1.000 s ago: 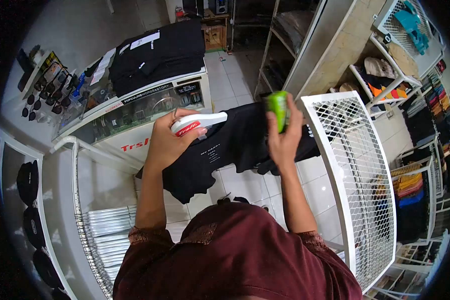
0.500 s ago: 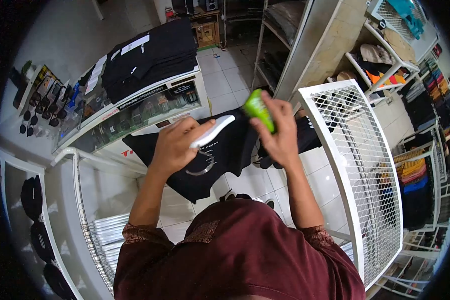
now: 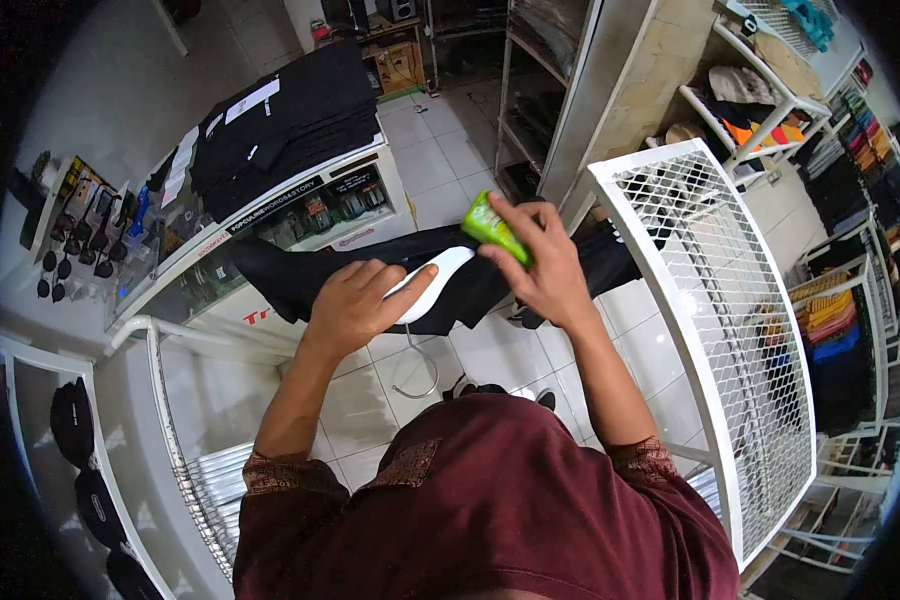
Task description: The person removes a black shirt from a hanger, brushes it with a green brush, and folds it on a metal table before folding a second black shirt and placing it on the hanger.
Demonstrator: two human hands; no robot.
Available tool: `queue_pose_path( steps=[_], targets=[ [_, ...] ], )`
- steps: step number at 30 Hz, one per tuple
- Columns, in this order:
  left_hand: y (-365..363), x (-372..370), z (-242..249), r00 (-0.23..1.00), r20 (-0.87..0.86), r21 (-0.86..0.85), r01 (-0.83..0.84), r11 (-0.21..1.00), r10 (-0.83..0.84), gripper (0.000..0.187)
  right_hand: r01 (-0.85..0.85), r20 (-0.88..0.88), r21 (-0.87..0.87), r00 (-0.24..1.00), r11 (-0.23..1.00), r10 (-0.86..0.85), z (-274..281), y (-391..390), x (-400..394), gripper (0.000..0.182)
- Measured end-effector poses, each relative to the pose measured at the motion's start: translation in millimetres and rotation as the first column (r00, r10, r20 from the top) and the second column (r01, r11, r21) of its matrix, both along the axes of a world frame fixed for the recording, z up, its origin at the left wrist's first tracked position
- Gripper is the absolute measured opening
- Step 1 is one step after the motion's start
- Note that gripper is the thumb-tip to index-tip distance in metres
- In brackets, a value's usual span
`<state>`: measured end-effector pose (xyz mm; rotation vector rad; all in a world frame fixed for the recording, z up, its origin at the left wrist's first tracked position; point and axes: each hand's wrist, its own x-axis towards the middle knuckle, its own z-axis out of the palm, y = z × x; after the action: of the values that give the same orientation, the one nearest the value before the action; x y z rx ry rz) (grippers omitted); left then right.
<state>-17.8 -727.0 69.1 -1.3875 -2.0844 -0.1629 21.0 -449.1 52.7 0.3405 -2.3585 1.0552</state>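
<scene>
My left hand [image 3: 355,305] is wrapped round a white hanger [image 3: 438,284], its metal hook pointing down toward me. Black fabric [image 3: 320,268] hangs from the hanger, spreading out beyond my hands. In my right hand [image 3: 548,262] is a small bright green object [image 3: 495,228], held between thumb and fingers just above the hanger's right end. Its far end is near the black cloth; whether they touch is unclear.
Folded black shirts [image 3: 290,120] lie on a glass display case [image 3: 315,215] ahead. A white mesh rack [image 3: 670,290] stands close on my right, a white metal rail [image 3: 160,400] on my left. Sunglasses [image 3: 85,235] sit at the far left, shelves with hats [image 3: 740,85] at the upper right.
The hanger has turned, its hook now pointing down, and the black fabric has swung up and away, hiding its print. The green object has shifted slightly left and down and tilted.
</scene>
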Motion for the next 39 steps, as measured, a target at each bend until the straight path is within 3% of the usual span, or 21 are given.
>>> queue_pose_path(
  steps=[1, 3, 5, 7, 9, 11, 13, 15, 16, 17, 19, 22, 23, 25, 27, 29, 31, 33, 35, 37, 39],
  targets=[
    [-1.3, -0.5, -0.7, 1.0, -0.002, -0.002, 0.006, 1.0, -0.006, 0.053, 0.006, -0.002, -0.002, 1.0, 1.0, -0.006, -11.2, 9.2, -8.0, 0.055],
    [-4.8, -0.1, -5.1, 1.0, 0.013, 0.0, 0.019, 1.0, -0.019, 0.053, 0.324, 0.08, 0.04, 0.942, 0.945, -0.326, -36.9, 44.2, -22.1, 0.054],
    [-6.8, 4.1, -7.5, 1.0, 0.024, 0.005, 0.018, 1.0, -0.018, 0.053, 0.495, 0.16, 0.143, 0.843, 0.857, -0.514, -48.8, 67.3, -21.6, 0.054],
    [-5.1, 1.9, -7.9, 0.999, 0.03, 0.009, 0.016, 1.0, -0.016, 0.052, 0.483, 0.208, 0.108, 0.844, 0.869, -0.494, -24.0, 58.8, -10.0, 0.055],
    [-2.0, 0.6, -8.6, 0.999, 0.008, 0.013, 0.039, 0.999, -0.039, 0.052, 0.205, 0.041, -0.026, 0.978, 0.978, -0.204, -2.6, 33.4, 3.2, 0.055],
    [2.4, -0.1, -6.2, 0.998, 0.022, -0.003, 0.06, 0.998, -0.06, 0.052, 0.014, 0.091, -0.041, 0.996, 0.999, -0.01, 11.8, 11.4, 14.8, 0.055],
    [3.3, -4.1, -3.5, 0.996, 0.024, -0.017, 0.083, 0.996, -0.082, 0.052, 0.065, 0.14, -0.04, 0.988, 0.997, -0.059, 2.2, 16.2, 10.4, 0.054],
    [-0.1, -3.4, -7.0, 0.998, 0.042, -0.035, 0.038, 0.999, -0.037, 0.053, 0.284, 0.056, 0.033, 0.957, 0.958, -0.286, -31.9, 50.5, -5.9, 0.053],
    [-1.4, -1.5, -8.8, 0.998, 0.043, -0.031, 0.037, 0.999, -0.036, 0.053, 0.448, 0.199, 0.093, 0.867, 0.889, -0.457, -41.2, 64.2, -7.8, 0.052],
    [-2.6, 0.1, -10.0, 0.998, 0.061, -0.043, 0.03, 0.999, -0.027, 0.053, 0.52, 0.196, 0.151, 0.818, 0.841, -0.541, -57.9, 79.5, -8.7, 0.053],
    [-0.5, -2.9, -10.6, 0.997, 0.073, -0.053, 0.021, 0.998, -0.017, 0.053, 0.5, 0.224, 0.069, 0.836, 0.863, -0.502, -38.5, 75.4, 2.9, 0.053],
    [5.2, -1.9, -8.0, 0.993, 0.11, -0.037, 0.047, 0.998, -0.042, 0.052, 0.164, 0.065, -0.037, 0.985, 0.986, -0.162, -12.1, 41.4, 18.6, 0.05],
    [7.2, -1.7, -7.8, 0.993, 0.111, -0.043, 0.057, 0.997, -0.052, 0.052, 0.091, 0.171, -0.076, 0.982, 0.993, -0.077, -1.5, 28.6, 27.1, 0.049],
    [9.2, -3.3, -6.9, 0.996, 0.084, -0.074, 0.049, 0.996, -0.043, 0.052, 0.116, 0.176, -0.068, 0.979, 0.991, -0.102, -13.4, 31.5, 23.8, 0.047],
    [7.4, -3.8, -8.0, 0.993, 0.114, -0.07, 0.05, 0.996, -0.042, 0.052, 0.338, 0.094, 0.016, 0.937, 0.941, -0.338, -47.0, 63.7, 12.2, 0.047],
    [4.9, -3.9, -10.1, 0.989, 0.137, -0.051, 0.064, 0.997, -0.057, 0.053, 0.558, 0.249, 0.164, 0.774, 0.813, -0.582, -76.2, 93.3, 12.1, 0.048],
    [6.5, -4.6, -4.4, 0.984, 0.168, -0.044, 0.063, 0.997, -0.054, 0.054, 0.529, 0.261, 0.013, 0.817, 0.848, -0.514, -58.1, 88.8, 21.7, 0.049],
    [8.5, -3.7, -5.0, 0.967, 0.247, -0.034, 0.069, 0.997, -0.059, 0.058, 0.323, 0.111, -0.082, 0.943, 0.943, -0.313, -34.3, 66.3, 29.6, 0.05],
    [15.5, -6.1, -2.3, 0.943, 0.321, -0.005, 0.096, 0.995, -0.09, 0.062, 0.079, 0.121, -0.08, 0.99, 0.994, -0.069, -20.1, 47.1, 35.2, 0.05],
    [20.1, -5.3, 5.1, 0.932, 0.351, -0.018, 0.102, 0.995, -0.089, 0.062, 0.061, 0.167, -0.064, 0.985, 0.996, -0.05, -23.4, 51.4, 32.5, 0.05],
    [20.4, -4.0, 10.9, 0.918, 0.388, -0.022, 0.097, 0.995, -0.081, 0.062, 0.315, 0.199, 0.082, 0.925, 0.946, -0.325, -48.0, 78.5, 27.1, 0.051]
  ],
)
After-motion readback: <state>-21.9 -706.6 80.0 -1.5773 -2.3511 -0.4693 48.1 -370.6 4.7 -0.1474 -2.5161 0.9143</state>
